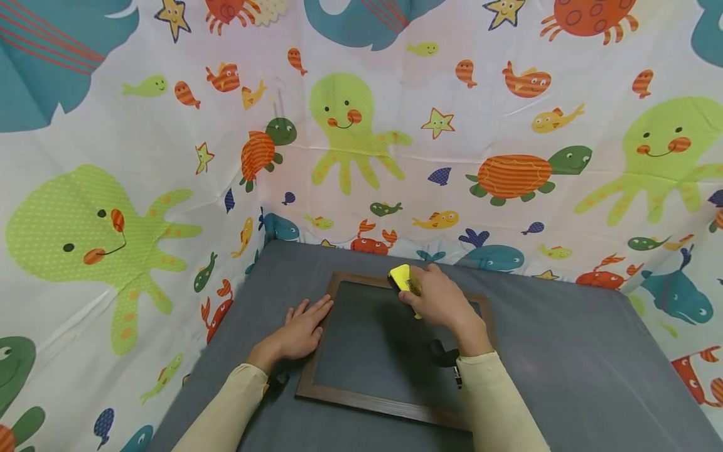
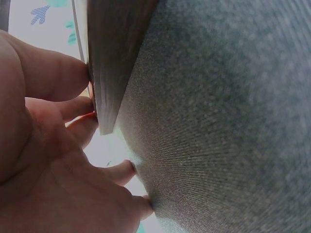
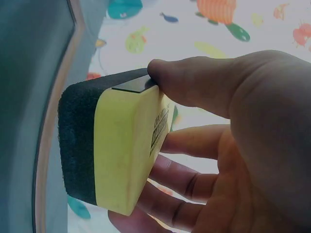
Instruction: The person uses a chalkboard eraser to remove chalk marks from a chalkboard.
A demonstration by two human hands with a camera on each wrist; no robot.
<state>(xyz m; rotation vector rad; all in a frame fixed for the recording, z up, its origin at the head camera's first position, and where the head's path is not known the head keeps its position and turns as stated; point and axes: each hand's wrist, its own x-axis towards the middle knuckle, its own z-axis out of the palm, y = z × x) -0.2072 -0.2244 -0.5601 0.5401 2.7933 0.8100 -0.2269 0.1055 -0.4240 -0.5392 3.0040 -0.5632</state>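
A small blackboard (image 1: 361, 339) in a brown wooden frame (image 1: 390, 407) lies on the grey cloth. My right hand (image 1: 443, 298) holds a yellow board eraser (image 3: 119, 150) between thumb and fingers, over the far part of the board. The black felt side of the eraser faces the board in the right wrist view, with a gap between them. At the board's left edge rests my left hand (image 1: 302, 329), fingers spread and fairly straight. The left wrist view shows its thumb and two fingers against the frame's side, other fingertips on the cloth.
Grey cloth (image 1: 559, 351) covers the table around the board. A white curtain printed with sea animals (image 1: 418, 213) rises behind the table and along both sides. A dark strap (image 1: 443, 355) with a buckle is at my right wrist.
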